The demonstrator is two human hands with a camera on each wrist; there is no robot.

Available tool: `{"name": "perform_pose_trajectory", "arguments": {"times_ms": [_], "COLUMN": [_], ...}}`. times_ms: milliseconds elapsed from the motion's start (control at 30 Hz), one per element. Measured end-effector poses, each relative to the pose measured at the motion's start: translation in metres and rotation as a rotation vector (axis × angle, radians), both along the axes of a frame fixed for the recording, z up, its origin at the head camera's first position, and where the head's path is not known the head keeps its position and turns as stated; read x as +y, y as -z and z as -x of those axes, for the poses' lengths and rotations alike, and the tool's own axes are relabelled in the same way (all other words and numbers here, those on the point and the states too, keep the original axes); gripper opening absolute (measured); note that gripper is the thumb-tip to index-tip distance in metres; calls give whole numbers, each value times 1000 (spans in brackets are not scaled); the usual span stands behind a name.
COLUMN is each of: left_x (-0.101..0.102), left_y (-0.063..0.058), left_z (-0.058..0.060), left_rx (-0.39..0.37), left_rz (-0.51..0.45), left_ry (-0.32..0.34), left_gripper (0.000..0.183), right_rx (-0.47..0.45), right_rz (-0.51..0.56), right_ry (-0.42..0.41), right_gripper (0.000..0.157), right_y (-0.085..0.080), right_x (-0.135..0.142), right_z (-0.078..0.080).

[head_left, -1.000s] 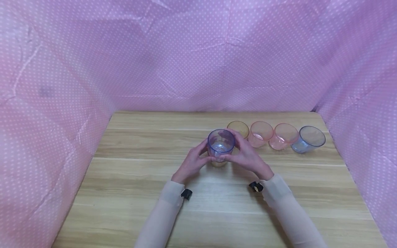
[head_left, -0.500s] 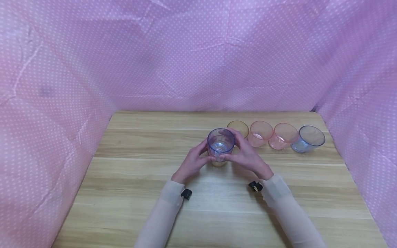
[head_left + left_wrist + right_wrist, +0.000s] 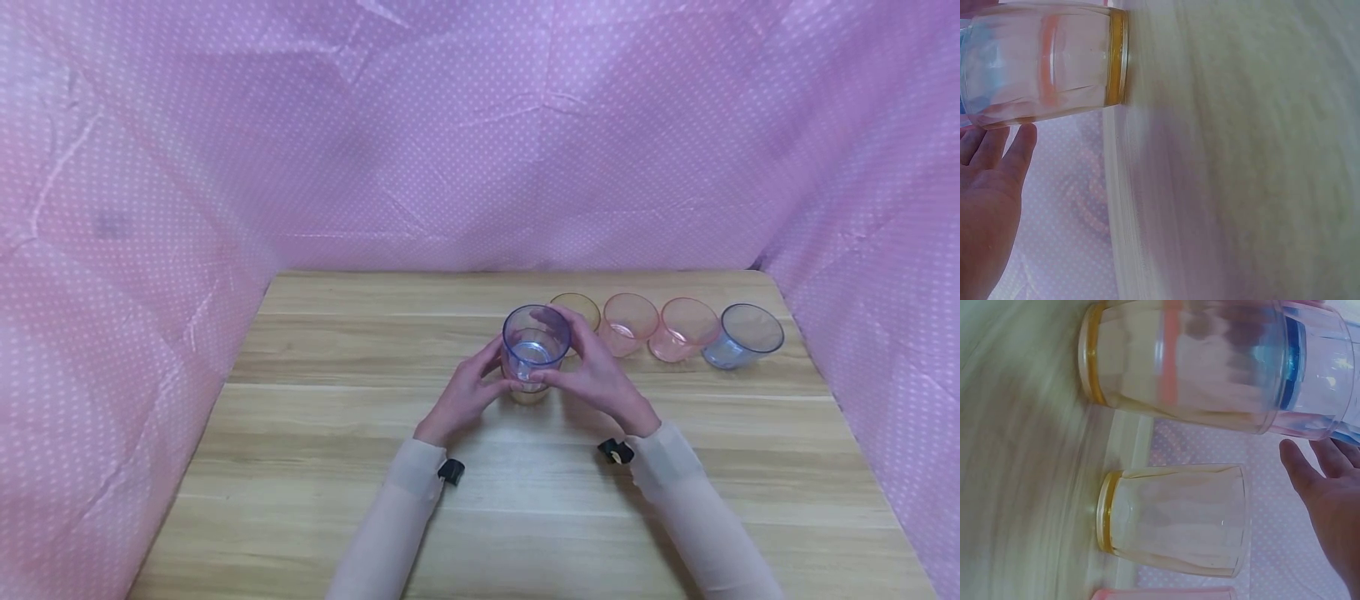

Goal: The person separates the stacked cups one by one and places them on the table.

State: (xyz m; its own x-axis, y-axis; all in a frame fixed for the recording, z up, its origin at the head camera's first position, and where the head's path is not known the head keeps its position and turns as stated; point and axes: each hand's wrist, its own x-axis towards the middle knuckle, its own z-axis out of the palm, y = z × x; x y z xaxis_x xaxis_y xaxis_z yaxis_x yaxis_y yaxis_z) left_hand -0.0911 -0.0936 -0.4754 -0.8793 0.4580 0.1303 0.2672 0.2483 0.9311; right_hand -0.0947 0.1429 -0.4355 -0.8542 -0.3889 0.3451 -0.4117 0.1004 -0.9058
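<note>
Several tinted clear cups stand nested: a yellow cup [image 3: 1135,375] on the table, a pink cup [image 3: 1316,428] inside it, and a blue cup [image 3: 536,335] on top. My left hand [image 3: 468,396] holds the stack from the left; in the left wrist view its fingers [image 3: 1019,150] lie against the yellow cup near its rim. My right hand [image 3: 600,379] grips the blue cup from the right, its thumb on the near side. The blue cup's base shows about level with the yellow rim. The fingers behind the cups are partly hidden.
Right of the stack, a row stands along the back: another yellow cup [image 3: 1179,519], two pink cups [image 3: 630,325] [image 3: 682,329] and another blue cup [image 3: 742,337]. A pink dotted cloth [image 3: 480,167] hangs behind the wooden table [image 3: 360,333].
The blue cup has risen slightly with my right hand, and its rim sits higher. My left hand has stayed in place. The row of cups has not moved.
</note>
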Motion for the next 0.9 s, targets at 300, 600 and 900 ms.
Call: {"name": "perform_pose_trajectory", "arguments": {"times_ms": [300,600,900], "left_x": [1,1,0], "left_y": [0,1,2], "left_z": [-1,-1,0], "left_rx": [-5,-4,-12], "left_rz": [-11,-6,-19], "left_ry": [2,-5,-6], "left_gripper": [80,81,83], "right_rx": [66,122,138], "right_rz": [65,110,161], "right_ry": [-11,-8,6], "right_gripper": [96,99,98], "right_y": [-6,-15,-24], "right_x": [0,1,2], "right_z": [-2,-5,-8]}}
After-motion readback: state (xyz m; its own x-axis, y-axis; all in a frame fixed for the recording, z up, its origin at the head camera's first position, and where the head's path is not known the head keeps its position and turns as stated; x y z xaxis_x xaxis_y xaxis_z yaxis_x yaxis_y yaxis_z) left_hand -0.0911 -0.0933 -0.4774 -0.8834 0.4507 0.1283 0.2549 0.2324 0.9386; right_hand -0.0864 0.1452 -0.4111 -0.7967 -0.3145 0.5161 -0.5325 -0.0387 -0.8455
